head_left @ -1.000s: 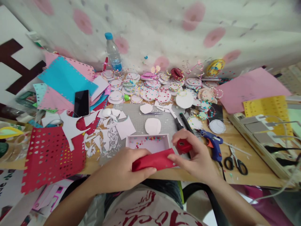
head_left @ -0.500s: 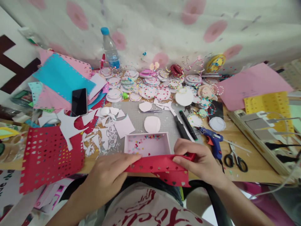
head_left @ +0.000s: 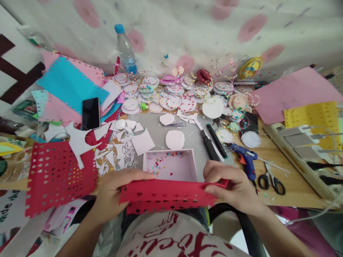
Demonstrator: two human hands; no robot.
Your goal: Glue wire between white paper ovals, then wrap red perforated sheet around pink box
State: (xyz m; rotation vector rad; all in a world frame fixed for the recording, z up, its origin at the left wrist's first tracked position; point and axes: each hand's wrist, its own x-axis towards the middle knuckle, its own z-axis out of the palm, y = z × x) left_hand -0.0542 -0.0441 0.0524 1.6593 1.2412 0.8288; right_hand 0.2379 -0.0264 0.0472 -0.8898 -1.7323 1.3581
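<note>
Both my hands hold a folded sheet of red paper punched with small hearts, spread wide just above the table's near edge. My left hand pinches its left end with fingers closed over the top fold. My right hand grips the right end, and a bit of a red object shows under its fingers. Directly behind the paper sits a shallow pink tray with coloured confetti in it, resting on a grey cutting mat.
A blue glue gun, scissors and black pens lie to the right. Left lie a punched red sheet, white scraps, a phone and coloured papers. Decorated paper discs and a water bottle stand behind. A power strip sits far right.
The red paper was bunched small between my hands with a red tool in my right hand; it has been unfolded and stretched wide, my left hand moving left.
</note>
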